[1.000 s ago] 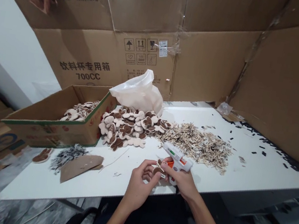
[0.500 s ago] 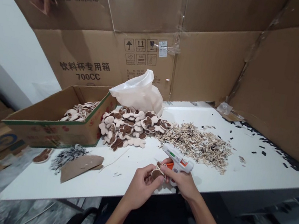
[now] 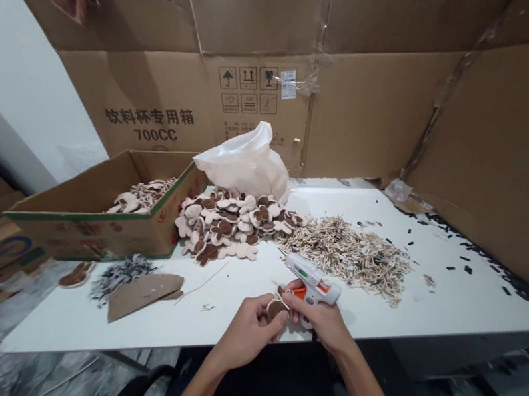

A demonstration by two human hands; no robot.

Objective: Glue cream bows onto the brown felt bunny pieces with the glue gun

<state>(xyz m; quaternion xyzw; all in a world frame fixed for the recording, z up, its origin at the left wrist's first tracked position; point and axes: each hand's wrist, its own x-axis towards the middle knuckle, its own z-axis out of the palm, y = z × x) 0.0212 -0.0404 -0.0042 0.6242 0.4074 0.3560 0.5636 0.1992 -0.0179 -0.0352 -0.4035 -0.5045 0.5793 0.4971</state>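
Between my hands, near the table's front edge, is a small brown and cream felt bunny piece. My left hand pinches its near side between thumb and fingers. In my right hand is a white and orange glue gun, its nozzle pointing up and left toward the piles. The thumb and fingertips of that hand also touch the bunny piece. A heap of similar bunny pieces lies beyond my hands. To its right spreads a pile of thin cream strips.
At left stands an open cardboard box with more bunny pieces. Behind the heap sits a white plastic bag. Black bits are scattered at right. A cardboard scrap lies at front left. Cardboard walls enclose the back.
Almost nothing differs. The glue gun has shifted very slightly left, and both hands stay on the bunny piece.
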